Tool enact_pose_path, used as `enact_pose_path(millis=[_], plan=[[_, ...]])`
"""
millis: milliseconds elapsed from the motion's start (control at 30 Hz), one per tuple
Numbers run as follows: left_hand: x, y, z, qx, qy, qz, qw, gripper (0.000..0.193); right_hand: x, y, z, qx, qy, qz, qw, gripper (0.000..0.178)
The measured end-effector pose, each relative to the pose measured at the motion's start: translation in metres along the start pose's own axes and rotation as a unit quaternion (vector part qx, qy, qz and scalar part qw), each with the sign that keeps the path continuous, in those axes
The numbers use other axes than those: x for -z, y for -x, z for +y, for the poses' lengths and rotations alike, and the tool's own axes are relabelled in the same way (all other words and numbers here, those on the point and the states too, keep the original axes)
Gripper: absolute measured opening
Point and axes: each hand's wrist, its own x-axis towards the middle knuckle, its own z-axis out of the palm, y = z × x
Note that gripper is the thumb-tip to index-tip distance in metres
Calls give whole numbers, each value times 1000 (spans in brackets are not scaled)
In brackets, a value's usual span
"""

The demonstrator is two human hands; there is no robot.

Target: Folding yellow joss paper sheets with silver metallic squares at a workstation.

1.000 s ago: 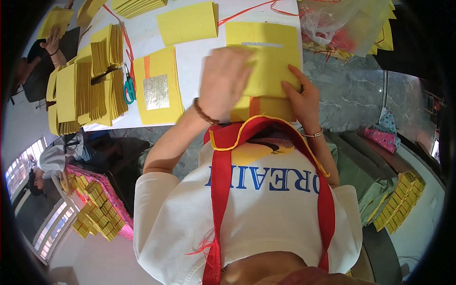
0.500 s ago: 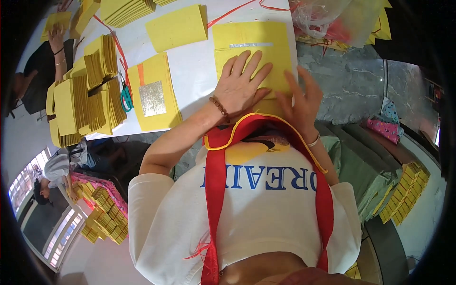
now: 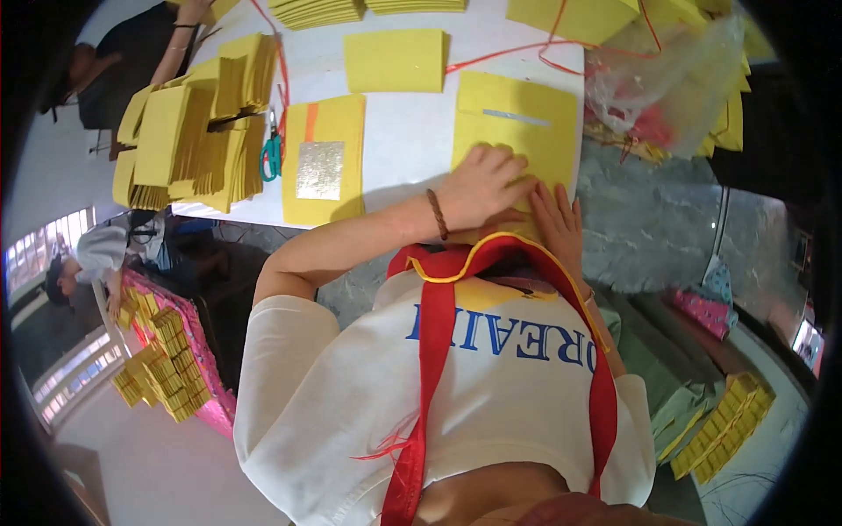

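A sheet of yellow paper point(image 3: 504, 92) with a thin silver strip point(image 3: 517, 117) lies before me at the table's near right side. My left hand point(image 3: 482, 188) is on its near part, fingers curled in against the paper and thumb pointing right. Beside it my right hand point(image 3: 559, 223) has its fingers stretched out and lying on the paper's near right edge. Left of my hands is a yellow paper stack point(image 3: 348, 158) bearing a silver foil square point(image 3: 321, 170) and an orange stripe. My apron's edge and the hands hide the sheet's near end.
Teal-handled scissors point(image 3: 271, 158) lie beside bundles of folded yellow paper point(image 3: 189, 131) on the white table point(image 3: 403, 140). Another yellow piece point(image 3: 395, 61) lies farther back. Clear plastic point(image 3: 667, 88) and red string are at the right. A co-worker's hand point(image 3: 193, 10) is at far left; another person sits lower left.
My left hand's spread fingers have curled in on the sheet. My right hand, raised before, now lies at the paper's edge. The whole view has shifted, with the table sitting higher and farther right.
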Motion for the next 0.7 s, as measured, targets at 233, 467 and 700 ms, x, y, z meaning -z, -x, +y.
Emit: enact_pose_path(millis=[233, 467, 700], plan=[[13, -10, 14, 8, -133, -1, 991, 47, 33, -19, 20, -176, -530, 112, 822, 47], [83, 9, -53, 19, -16, 229, 973, 52, 26, -1, 32, -254, -473, 201, 820, 41], [29, 59, -180, 98, -249, 125, 955, 60, 19, -8, 22, -265, -499, 181, 805, 27]])
